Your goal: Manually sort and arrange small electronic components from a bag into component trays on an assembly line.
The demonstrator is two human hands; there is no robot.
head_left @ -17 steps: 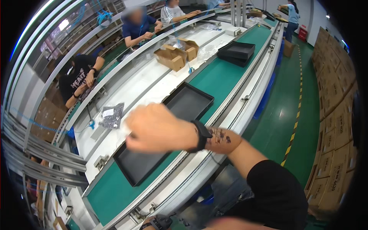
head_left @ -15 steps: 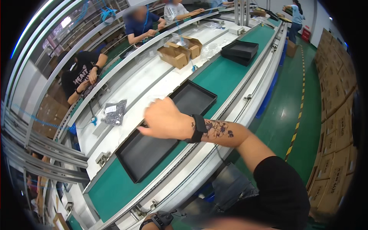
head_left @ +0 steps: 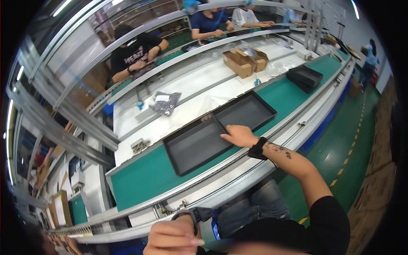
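Observation:
Two shallow black trays lie end to end on the green conveyor belt: a near-left tray and a farther tray. My right hand, with a black band on the wrist, is at the edge where they meet. Its fingers and thumb are bent around that edge; some fingertips are hidden. Low in the view, close to my body, my left hand is curled, and nothing shows in it. A black device is strapped to that wrist. Inside both trays only the bare bottom shows.
Farther up the belt sit stacked black trays. On the white table beyond are a clear bag of dark parts and open cardboard boxes. Metal rails cross before seated people. Cartons line the right-hand aisle.
My right hand has come down and nearer, from above the trays to their meeting edge. My left hand has risen into view at the bottom. The whole view has shifted and turned.

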